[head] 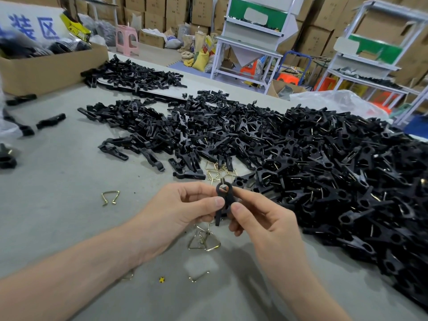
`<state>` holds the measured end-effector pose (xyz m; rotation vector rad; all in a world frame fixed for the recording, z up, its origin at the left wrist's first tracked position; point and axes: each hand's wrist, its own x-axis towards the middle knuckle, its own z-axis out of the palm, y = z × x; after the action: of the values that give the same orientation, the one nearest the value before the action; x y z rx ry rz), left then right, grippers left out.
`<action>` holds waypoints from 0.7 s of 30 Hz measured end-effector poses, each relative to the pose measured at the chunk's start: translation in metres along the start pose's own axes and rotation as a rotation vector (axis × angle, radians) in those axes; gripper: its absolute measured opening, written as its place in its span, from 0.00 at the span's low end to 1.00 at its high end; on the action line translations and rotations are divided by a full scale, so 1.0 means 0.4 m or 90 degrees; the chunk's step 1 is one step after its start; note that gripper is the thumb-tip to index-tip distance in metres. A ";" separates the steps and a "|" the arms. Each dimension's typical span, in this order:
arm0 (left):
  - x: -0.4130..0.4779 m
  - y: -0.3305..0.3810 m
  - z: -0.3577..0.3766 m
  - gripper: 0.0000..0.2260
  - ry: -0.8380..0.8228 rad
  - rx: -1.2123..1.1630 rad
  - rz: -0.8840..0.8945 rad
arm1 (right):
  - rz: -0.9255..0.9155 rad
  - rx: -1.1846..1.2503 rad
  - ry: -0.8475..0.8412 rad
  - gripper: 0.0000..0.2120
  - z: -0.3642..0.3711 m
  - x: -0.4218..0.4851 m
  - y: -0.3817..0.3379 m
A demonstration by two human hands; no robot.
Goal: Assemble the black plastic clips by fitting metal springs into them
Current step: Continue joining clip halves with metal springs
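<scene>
A black plastic clip [222, 200] is held upright above the grey table, its ring end up. My left hand [185, 205] pinches it from the left with thumb and fingers. My right hand [257, 216] pinches it from the right. A bit of brass spring shows at the top of the ring. Loose brass springs [202, 239] lie on the table under my hands, one more spring [110, 197] lies to the left, and several springs [220, 171] sit just beyond the clip. A heap of unassembled clip halves [162, 130] lies ahead.
A large heap of black clips with springs [347, 177] fills the right side. A cardboard box [46, 68] stands at the far left. Another pile of parts [132, 75] lies on a board behind. A plastic bag [335, 100] lies at the far right edge of the table.
</scene>
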<state>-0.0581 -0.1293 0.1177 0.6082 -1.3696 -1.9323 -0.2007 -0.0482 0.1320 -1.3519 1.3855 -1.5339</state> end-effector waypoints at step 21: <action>0.002 0.038 0.001 0.13 0.084 -0.073 0.030 | -0.038 -0.639 -0.021 0.05 -0.119 0.058 0.034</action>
<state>-0.0552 -0.1328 0.1322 0.6304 -1.1740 -1.8841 -0.2542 -0.0595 0.1292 -1.9570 2.2355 -0.8013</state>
